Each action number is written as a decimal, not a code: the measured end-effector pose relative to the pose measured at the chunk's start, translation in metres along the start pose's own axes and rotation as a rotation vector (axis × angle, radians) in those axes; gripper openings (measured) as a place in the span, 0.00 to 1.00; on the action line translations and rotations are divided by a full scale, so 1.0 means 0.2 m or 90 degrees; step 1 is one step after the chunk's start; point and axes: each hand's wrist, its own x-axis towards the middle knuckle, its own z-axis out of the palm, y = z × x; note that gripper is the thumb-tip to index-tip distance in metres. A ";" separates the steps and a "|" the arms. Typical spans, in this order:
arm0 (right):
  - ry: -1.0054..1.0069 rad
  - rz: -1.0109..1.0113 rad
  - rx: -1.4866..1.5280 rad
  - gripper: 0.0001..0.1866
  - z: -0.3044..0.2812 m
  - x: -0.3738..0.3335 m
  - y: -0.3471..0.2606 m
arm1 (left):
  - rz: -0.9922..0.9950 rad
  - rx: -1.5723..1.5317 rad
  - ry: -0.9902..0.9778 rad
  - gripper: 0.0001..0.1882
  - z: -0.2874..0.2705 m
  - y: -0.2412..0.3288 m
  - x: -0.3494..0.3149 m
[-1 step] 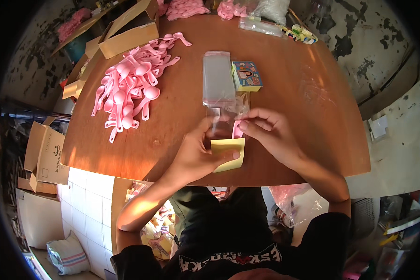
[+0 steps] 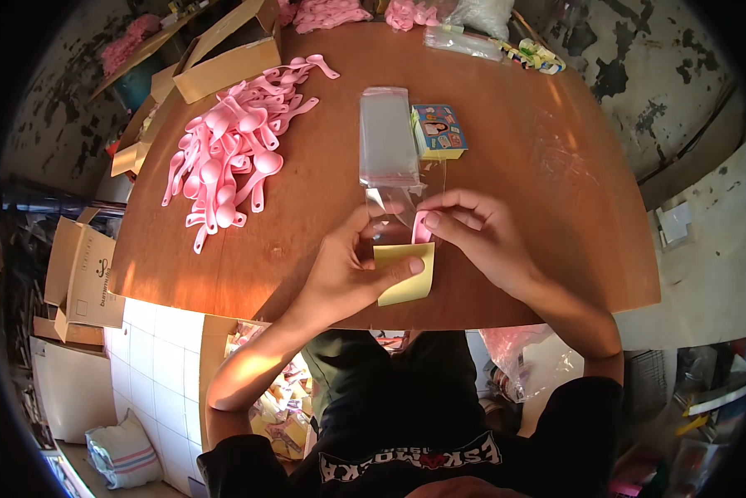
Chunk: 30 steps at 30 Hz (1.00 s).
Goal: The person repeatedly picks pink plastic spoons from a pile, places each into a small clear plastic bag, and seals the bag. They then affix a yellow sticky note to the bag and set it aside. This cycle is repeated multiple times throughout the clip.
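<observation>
Plastic bags (image 2: 385, 137) beyond yellow card (image 2: 404, 290)

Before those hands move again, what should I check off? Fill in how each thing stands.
1. Left hand holds the yellow card: ok, thumb across its face.
2. Right hand pinches a pink spoon: ok, at its visible end.
3. Clear plastic bag between the hands has its mouth open: cannot tell.
4. Stack of clear bags close by: ok, just beyond the hands.
5. More spoons at hand: ok, heaped on the left.
</observation>
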 end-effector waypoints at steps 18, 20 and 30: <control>0.006 -0.074 0.020 0.08 -0.06 -0.01 0.12 | 0.034 0.038 0.124 0.07 -0.09 -0.02 0.00; -0.022 -0.090 0.023 0.08 -0.08 0.01 0.13 | 0.044 0.063 0.116 0.07 -0.10 -0.02 -0.01; -0.088 -0.221 -0.072 0.08 -0.09 0.01 0.12 | 0.019 -0.053 0.067 0.09 -0.13 -0.01 -0.01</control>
